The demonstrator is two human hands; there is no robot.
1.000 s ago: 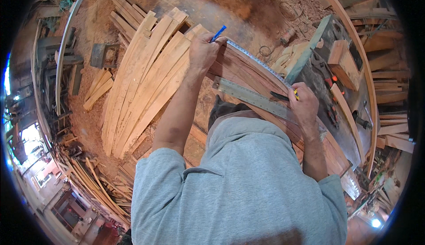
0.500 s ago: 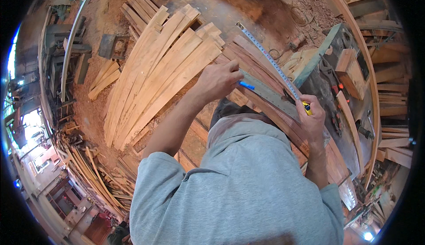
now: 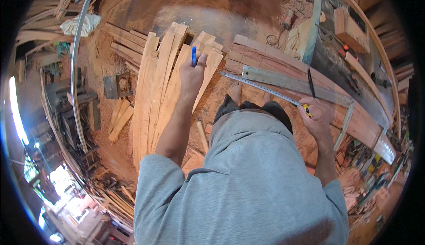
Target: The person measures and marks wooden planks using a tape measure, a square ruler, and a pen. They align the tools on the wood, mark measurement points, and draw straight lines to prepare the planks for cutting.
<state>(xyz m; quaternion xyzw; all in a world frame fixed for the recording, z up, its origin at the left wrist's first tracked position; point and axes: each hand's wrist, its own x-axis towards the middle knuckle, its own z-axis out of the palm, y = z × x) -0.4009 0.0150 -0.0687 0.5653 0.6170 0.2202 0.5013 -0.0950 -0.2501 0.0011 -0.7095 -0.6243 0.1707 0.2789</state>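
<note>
My left hand [image 3: 193,76] is closed around a blue pen [image 3: 194,55], which points up over the pale curved planks [image 3: 148,99]. In my right hand [image 3: 316,119] sits a yellow tape measure [image 3: 306,110], its blade [image 3: 261,88] stretched out toward the left, with the free end near the planks' gap. Beyond the blade a metal square [image 3: 283,82] lies across reddish planks [image 3: 270,52], its shorter arm running down past my right hand. A thin black stick-like thing [image 3: 311,83] stands out just above that hand; whether I hold it is unclear.
A dark workbench [image 3: 332,46] with a wooden block [image 3: 352,30] and tools is at the right. Sawdust and offcuts cover the floor. A curved strip [image 3: 74,63] bends along the left, near a small dark wooden stand [image 3: 117,85]. My feet [image 3: 237,92] are beside the planks.
My left hand with the pen has moved left, from near the square to over the pale planks. The tape blade has swung to a flatter slant, nearer to me. The whole view has turned.
</note>
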